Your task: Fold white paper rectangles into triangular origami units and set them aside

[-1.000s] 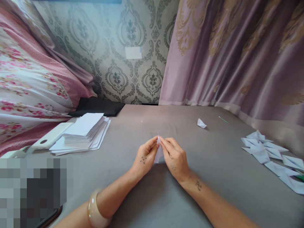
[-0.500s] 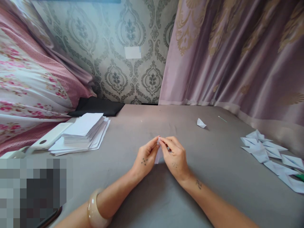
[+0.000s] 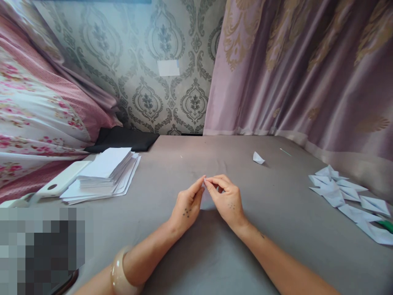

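Between my two hands, over the middle of the grey table, is a small piece of white paper (image 3: 205, 200). My left hand (image 3: 188, 205) pinches it near the top with thumb and fingers. On the other side my right hand (image 3: 226, 196) grips the same paper, its thumb and forefinger almost touching the left fingertips. Most of the paper is hidden behind the hands, so its folds cannot be made out. A cream bangle (image 3: 121, 272) circles my left forearm.
At left lies a stack of white paper (image 3: 106, 172) beside a white device with a round hole (image 3: 61, 180). Several folded paper pieces (image 3: 331, 192) lie at right, near a green object (image 3: 387, 225). One folded paper (image 3: 258, 158) sits farther back. A black cloth-like item (image 3: 129, 139) rests behind the stack.
The right hand has turned slightly, and less of the paper shows between the hands. Both hands keep their pinch. The whole view has shifted a little.
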The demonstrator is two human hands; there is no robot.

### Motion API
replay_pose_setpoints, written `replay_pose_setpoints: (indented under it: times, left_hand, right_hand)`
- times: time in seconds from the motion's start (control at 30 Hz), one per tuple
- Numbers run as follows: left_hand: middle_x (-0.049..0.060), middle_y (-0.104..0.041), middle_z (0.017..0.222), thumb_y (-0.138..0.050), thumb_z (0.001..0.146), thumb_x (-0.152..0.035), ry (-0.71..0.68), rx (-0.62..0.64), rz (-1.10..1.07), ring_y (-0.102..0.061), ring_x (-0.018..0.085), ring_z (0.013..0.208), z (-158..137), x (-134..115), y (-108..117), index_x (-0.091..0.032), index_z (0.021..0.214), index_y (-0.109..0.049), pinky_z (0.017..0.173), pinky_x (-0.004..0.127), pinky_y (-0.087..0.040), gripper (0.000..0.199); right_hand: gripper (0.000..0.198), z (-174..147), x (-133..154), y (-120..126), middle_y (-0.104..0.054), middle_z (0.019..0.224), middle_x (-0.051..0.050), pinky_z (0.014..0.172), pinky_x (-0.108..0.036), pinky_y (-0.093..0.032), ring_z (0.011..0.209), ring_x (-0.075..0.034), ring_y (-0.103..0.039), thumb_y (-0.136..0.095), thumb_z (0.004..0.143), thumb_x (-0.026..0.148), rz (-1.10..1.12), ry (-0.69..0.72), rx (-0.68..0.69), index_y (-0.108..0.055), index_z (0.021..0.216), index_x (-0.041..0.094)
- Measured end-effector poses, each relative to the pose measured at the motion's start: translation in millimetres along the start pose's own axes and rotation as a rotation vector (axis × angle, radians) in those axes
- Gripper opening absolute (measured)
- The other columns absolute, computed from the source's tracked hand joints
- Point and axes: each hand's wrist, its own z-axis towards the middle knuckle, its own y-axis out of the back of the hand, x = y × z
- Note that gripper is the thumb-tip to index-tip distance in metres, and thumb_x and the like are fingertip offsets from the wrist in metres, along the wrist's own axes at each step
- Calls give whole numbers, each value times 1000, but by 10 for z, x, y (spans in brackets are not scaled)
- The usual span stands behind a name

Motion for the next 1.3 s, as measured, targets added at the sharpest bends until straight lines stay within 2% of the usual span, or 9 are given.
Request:
replay_pose_setpoints:
  times: [0.13,0.3,0.43,0.53,0.67,0.87,1.03,1.3]
  left_hand:
    - [4,-72,86,-51,89,-33,6,6,44,-63,22,100,-7,-36,12,-19,128,-57,95,34,-46,42]
    - [7,-71,97,-50,90,-34,42,22,-29,-63,14,77,-6,-101,-1,-19,130,-47,77,25,-48,43]
    - [3,-70,82,-49,91,-34,60,5,-51,-55,11,59,9,-93,-8,-19,110,-49,58,20,-41,24]
    - [0,-65,71,-50,91,-34,56,-5,-69,-53,10,56,16,-74,-1,-19,100,-50,54,20,-38,18]
    - [1,-66,72,-53,89,-33,52,-7,-122,-58,12,63,15,-78,-7,-18,100,-52,58,21,-42,18]
    - [6,-71,94,-62,83,-32,57,-56,-251,-65,17,88,56,-148,-25,-16,95,-61,80,27,-50,20]
    - [6,-73,89,-70,74,-32,165,-101,-384,-68,19,86,84,-203,-3,-15,91,-66,86,32,-52,24]
    - [5,-74,91,-74,71,-30,226,-92,-402,-66,19,92,63,-325,-1,-18,93,-73,89,31,-50,25]
  right_hand:
    - [15,44,14,30,-66,78,-4,61,-25,-49,66,-13,-58,-59,80,27,83,-115,67,-71,76,18]
    - [14,62,34,52,-65,77,-4,62,-26,-50,66,-13,-59,-60,78,29,161,-172,99,-68,75,17]
    - [16,42,31,36,-66,80,-5,63,-26,-50,68,-14,-60,-58,80,31,153,-142,105,-67,78,18]
    - [14,26,35,23,-66,80,-5,62,-26,-50,66,-14,-59,-60,80,31,125,-132,104,-67,79,18]
    - [13,17,53,23,-64,79,-4,58,-24,-47,64,-13,-57,-58,82,29,91,-96,113,-64,78,18]
    - [12,-5,56,18,-62,79,-2,63,-24,-47,66,-12,-56,-55,85,28,68,-38,78,-63,81,19]
    - [13,-24,81,15,-62,81,-2,63,-23,-47,66,-11,-56,-55,85,26,54,-19,79,-65,80,19]
    - [15,-16,100,41,-60,81,-3,66,-24,-46,73,-13,-58,-53,87,25,68,-57,106,-66,81,19]
